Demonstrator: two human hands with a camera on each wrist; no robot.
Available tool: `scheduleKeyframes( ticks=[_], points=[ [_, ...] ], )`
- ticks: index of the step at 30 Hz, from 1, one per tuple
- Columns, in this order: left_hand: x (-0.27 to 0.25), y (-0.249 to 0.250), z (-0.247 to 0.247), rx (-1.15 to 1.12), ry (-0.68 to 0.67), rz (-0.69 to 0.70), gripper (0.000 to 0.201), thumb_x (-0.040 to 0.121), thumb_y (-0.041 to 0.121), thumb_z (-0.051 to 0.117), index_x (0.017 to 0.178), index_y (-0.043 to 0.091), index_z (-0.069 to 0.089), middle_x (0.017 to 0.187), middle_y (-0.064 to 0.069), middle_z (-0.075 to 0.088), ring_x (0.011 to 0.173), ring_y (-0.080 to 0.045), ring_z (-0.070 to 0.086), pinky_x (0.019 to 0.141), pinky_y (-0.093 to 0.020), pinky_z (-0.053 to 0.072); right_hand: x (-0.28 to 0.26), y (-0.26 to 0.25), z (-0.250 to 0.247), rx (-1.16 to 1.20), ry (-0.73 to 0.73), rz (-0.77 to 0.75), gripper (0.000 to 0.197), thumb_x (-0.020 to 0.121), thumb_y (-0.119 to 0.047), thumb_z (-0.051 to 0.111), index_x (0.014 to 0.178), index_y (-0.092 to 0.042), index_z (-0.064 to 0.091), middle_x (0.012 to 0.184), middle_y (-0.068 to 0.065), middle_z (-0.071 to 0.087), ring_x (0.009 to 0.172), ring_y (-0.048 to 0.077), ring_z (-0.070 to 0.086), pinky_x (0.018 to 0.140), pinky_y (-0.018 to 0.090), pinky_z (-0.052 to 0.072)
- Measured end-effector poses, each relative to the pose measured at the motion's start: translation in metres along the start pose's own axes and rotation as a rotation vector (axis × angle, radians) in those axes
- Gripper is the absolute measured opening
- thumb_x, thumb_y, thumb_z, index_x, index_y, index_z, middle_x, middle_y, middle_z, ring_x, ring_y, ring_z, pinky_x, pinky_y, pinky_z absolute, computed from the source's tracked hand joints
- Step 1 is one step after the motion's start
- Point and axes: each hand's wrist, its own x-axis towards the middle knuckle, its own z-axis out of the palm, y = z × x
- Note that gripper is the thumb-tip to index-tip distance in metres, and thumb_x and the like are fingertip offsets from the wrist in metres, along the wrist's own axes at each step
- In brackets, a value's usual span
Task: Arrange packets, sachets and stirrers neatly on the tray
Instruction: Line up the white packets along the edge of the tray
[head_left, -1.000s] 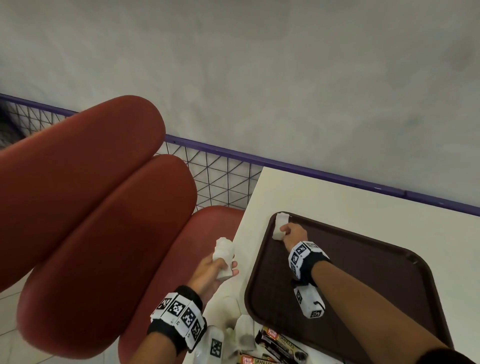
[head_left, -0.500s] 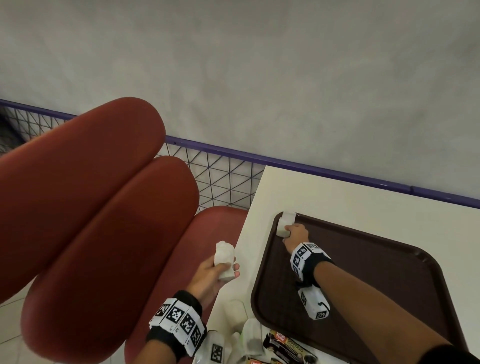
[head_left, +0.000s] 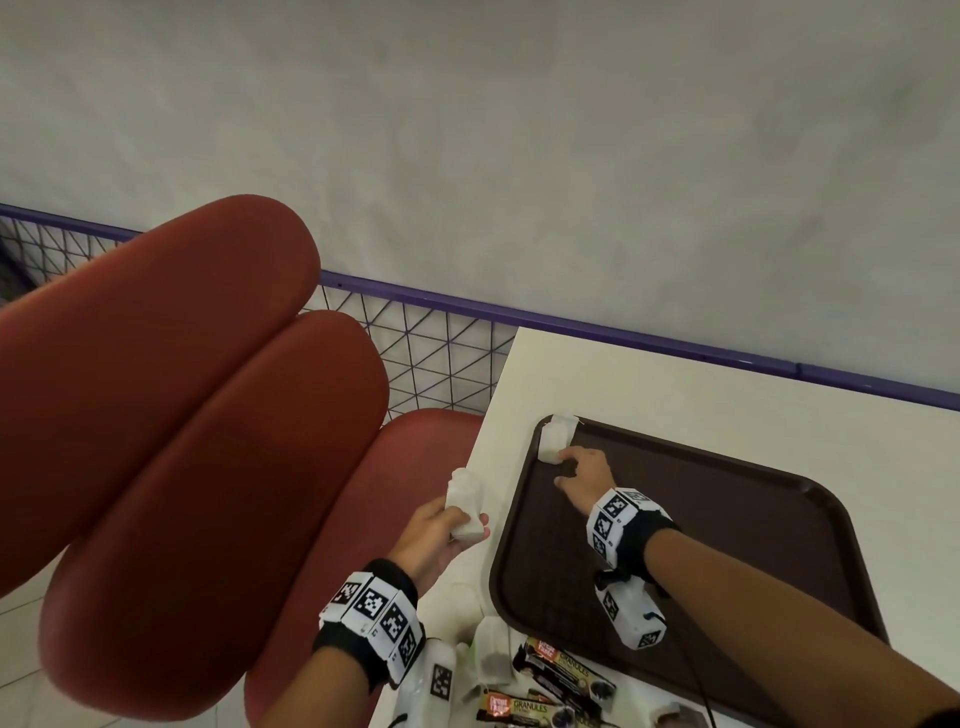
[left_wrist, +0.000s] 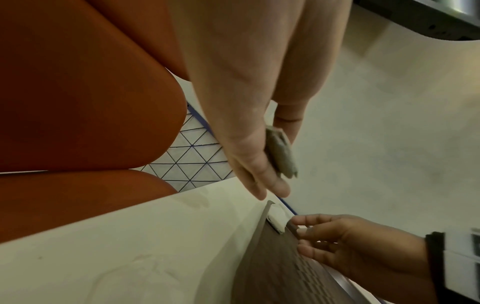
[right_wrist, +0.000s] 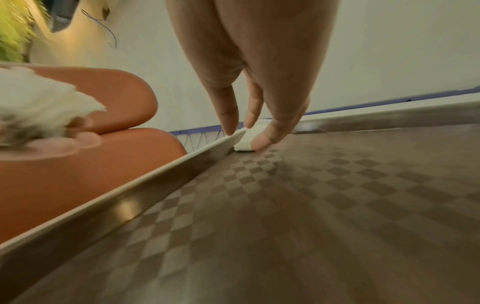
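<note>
A brown checker-textured tray (head_left: 727, 519) lies on the pale table (head_left: 675, 384). One white sachet (head_left: 555, 440) sits in the tray's far-left corner against the rim. My right hand (head_left: 563, 467) reaches to it with straight fingers. In the right wrist view the thumb (right_wrist: 262, 142) presses the sachet (right_wrist: 244, 144) onto the tray floor (right_wrist: 337, 205). My left hand (head_left: 467, 522) hovers over the table's left edge and grips a small bundle of white sachets (head_left: 464, 499). In the left wrist view that bundle (left_wrist: 280, 152) is pinched between thumb and fingers.
Loose tea bags (head_left: 491, 654) and dark coffee granule packets (head_left: 563, 673) lie on the table in front of the tray. A red padded seat (head_left: 182, 415) stands to the left, with a purple-railed wire mesh (head_left: 441, 358) and a grey wall behind.
My right hand has carried the white sachet a little farther into the tray's far-left corner and now only touches it. The left hand has stayed put with its bundle.
</note>
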Motion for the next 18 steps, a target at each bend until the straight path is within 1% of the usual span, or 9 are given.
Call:
scheduleKeyframes(
  ticks=[1,3,5,7,8,12,14,16,18],
  points=[
    [-0.001,-0.001,0.002,0.014,0.005,0.014,0.024,0.092,-0.01,0.037,0.096,0.003,0.057,0.101,-0.013,0.057,0.094,-0.025,0.06,0.074,-0.028,0.057,-0.008,0.0,-0.001,0.045,-0.005,-0.034,0.031,0.08,-0.001,0.062,0.11,-0.008,0.059,0.127,0.016,0.044,0.115,0.028,0.05,0.098,0.033,0.043],
    [-0.002,-0.003,0.007,0.057,0.016,0.053,0.02,0.092,-0.009,0.041,0.095,0.001,0.059,0.095,-0.012,0.059,0.089,-0.023,0.061,0.071,-0.028,0.058,-0.027,-0.002,-0.003,0.134,-0.038,-0.103,0.018,0.081,0.001,0.061,0.092,-0.013,0.059,0.111,0.01,0.053,0.098,0.02,0.054,0.086,0.026,0.043],
    [-0.002,-0.005,0.011,0.094,0.024,0.087,0.017,0.092,-0.008,0.045,0.099,0.0,0.057,0.092,-0.011,0.06,0.087,-0.022,0.061,0.069,-0.026,0.058,-0.049,-0.007,-0.006,0.249,-0.109,-0.16,0.021,0.082,0.002,0.059,0.078,-0.018,0.055,0.096,0.006,0.056,0.08,0.015,0.054,0.073,0.02,0.045],
    [-0.004,-0.007,0.013,0.109,0.03,0.109,0.018,0.091,-0.008,0.047,0.105,-0.003,0.056,0.091,-0.012,0.062,0.086,-0.022,0.061,0.069,-0.025,0.058,-0.069,-0.013,-0.009,0.394,-0.21,-0.193,0.025,0.085,0.003,0.057,0.074,-0.019,0.054,0.084,0.001,0.058,0.072,0.011,0.054,0.061,0.015,0.049],
    [-0.005,-0.008,0.013,0.116,0.032,0.114,0.02,0.09,-0.008,0.048,0.109,-0.004,0.055,0.092,-0.012,0.062,0.086,-0.022,0.062,0.07,-0.025,0.058,-0.078,-0.016,-0.01,0.44,-0.256,-0.212,0.024,0.086,0.003,0.057,0.075,-0.018,0.054,0.082,-0.001,0.057,0.072,0.009,0.054,0.059,0.014,0.05],
    [-0.009,-0.012,0.014,0.135,0.046,0.118,0.035,0.087,-0.005,0.056,0.121,-0.006,0.051,0.11,-0.02,0.062,0.095,-0.027,0.063,0.075,-0.03,0.057,-0.103,-0.028,-0.012,0.519,-0.361,-0.284,0.017,0.087,0.0,0.056,0.083,-0.016,0.058,0.084,-0.002,0.058,0.077,0.008,0.056,0.063,0.016,0.052],
    [-0.012,-0.013,0.016,0.136,0.047,0.115,0.039,0.085,-0.004,0.059,0.123,-0.004,0.05,0.116,-0.022,0.061,0.099,-0.028,0.062,0.077,-0.03,0.057,-0.109,-0.032,-0.012,0.534,-0.379,-0.295,0.012,0.088,-0.001,0.056,0.092,-0.011,0.061,0.089,-0.002,0.061,0.081,0.008,0.057,0.067,0.017,0.052],
    [-0.016,-0.014,0.018,0.134,0.027,0.112,0.039,0.084,-0.003,0.061,0.121,-0.003,0.051,0.113,-0.021,0.062,0.097,-0.027,0.063,0.077,-0.03,0.057,-0.111,-0.035,-0.012,0.533,-0.374,-0.285,0.016,0.089,-0.003,0.055,0.102,-0.005,0.064,0.097,0.004,0.064,0.087,0.012,0.058,0.071,0.017,0.05],
    [-0.02,-0.014,0.021,0.135,0.001,0.114,0.035,0.084,-0.004,0.061,0.118,-0.001,0.053,0.106,-0.016,0.065,0.091,-0.025,0.065,0.074,-0.028,0.057,-0.112,-0.037,-0.013,0.519,-0.346,-0.27,0.02,0.089,-0.004,0.055,0.106,-0.001,0.065,0.107,0.014,0.065,0.092,0.016,0.057,0.073,0.017,0.049]
  ],
)
